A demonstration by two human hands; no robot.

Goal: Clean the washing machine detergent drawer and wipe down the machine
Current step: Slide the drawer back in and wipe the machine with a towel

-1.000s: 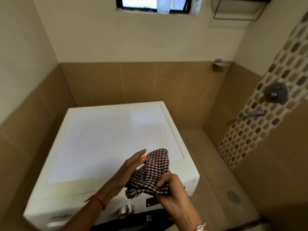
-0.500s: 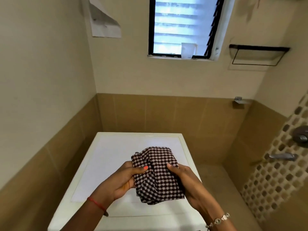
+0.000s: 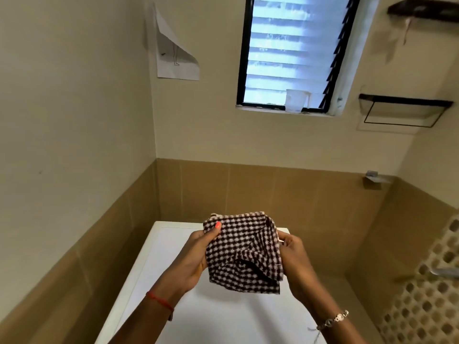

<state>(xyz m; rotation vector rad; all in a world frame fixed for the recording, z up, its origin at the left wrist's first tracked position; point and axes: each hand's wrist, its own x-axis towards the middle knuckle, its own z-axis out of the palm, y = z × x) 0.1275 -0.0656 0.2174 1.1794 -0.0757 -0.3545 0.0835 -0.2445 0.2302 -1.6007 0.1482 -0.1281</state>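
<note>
Both hands hold 1 checked cloth (image 3: 242,249) up in front of the person, above the white top of the machine (image 3: 223,316). The cloth is dark brown and white, loosely folded, with a dark hem showing across its lower part. It hangs clear of the machine and does not touch it.

The left hand (image 3: 196,259) grips the cloth's left edge: its thumb (image 3: 215,228) (nail painted orange) presses on the front near the top corner, and the fingers are tucked behind the fabric. The right hand (image 3: 295,261) pinches the right edge about halfway down, thumb in front and fingers behind. A red thread (image 3: 160,300) circles the left wrist and a bracelet (image 3: 334,319) sits on the right.

Only the flat top of the machine shows. It stands in the corner, close to the brown tiled walls behind it and to its left.

High on the back wall is a louvred window (image 3: 290,53) with a black frame, and 1 translucent cup (image 3: 295,100) stands on its sill. To the left of the window a sheet of paper (image 3: 173,55) hangs with 1 corner curled over. To the right is a black wire rack (image 3: 402,108). At the far right, a strip of mosaic tiles (image 3: 422,309) runs down the wall, with a metal tap (image 3: 444,271) at the frame's edge.
</note>
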